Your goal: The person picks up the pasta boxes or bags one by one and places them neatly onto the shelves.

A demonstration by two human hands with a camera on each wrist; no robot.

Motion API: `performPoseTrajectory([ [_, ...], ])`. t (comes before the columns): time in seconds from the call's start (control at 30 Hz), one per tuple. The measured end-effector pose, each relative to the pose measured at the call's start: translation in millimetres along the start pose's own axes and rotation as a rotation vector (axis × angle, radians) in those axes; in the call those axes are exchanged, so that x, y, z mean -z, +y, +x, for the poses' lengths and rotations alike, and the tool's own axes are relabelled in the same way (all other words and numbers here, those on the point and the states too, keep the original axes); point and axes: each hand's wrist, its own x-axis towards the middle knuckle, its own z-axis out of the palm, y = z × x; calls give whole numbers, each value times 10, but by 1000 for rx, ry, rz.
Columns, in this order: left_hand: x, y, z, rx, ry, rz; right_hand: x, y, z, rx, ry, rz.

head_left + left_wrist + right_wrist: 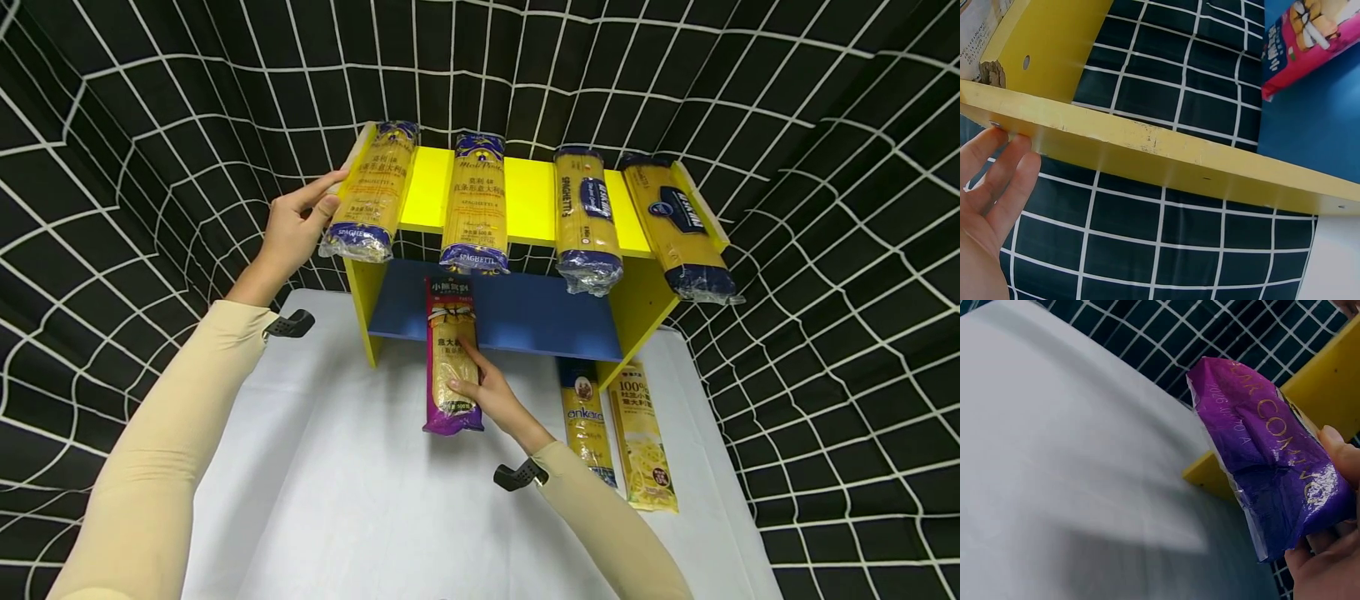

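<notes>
At the front edge of the blue shelf (540, 317), the right hand (495, 400) grips the purple-ended pasta packet (441, 358), probably light, stiff, slick and brittle, so best held around its middle, while the left hand (295, 229) rests unclenched against the yellow side panel (1116, 156).

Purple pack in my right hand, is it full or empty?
Not empty: in the head view, yellow pasta shows through the pack the right hand grips. Whether completely full, I cannot tell.
</notes>
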Motion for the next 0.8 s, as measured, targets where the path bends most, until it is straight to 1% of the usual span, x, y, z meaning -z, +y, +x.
performPoseTrajectory([
  [0.13,-12,-115,35,-2,7,14,-16,9,100,4,21,17],
  [0.2,-16,-144,43,-3,6,19,-19,16,151,11,31,14],
  [0.3,-20,-153,45,-4,7,22,-15,43,227,1,49,33],
  [0.4,-8,-97,27,-10,9,25,-21,63,285,-16,69,57],
  [0.47,6,-5,-1,-12,6,20,-29,70,318,-19,88,67],
  [0.5,13,45,-13,-15,6,18,-33,34,315,-28,91,76],
  [0.7,14,24,-4,-20,8,23,-51,50,376,-66,130,63],
  [0.73,11,23,-6,-20,8,22,-52,94,391,-59,135,53],
  [0.8,17,122,-42,-25,5,15,-51,112,377,-47,130,50],
])
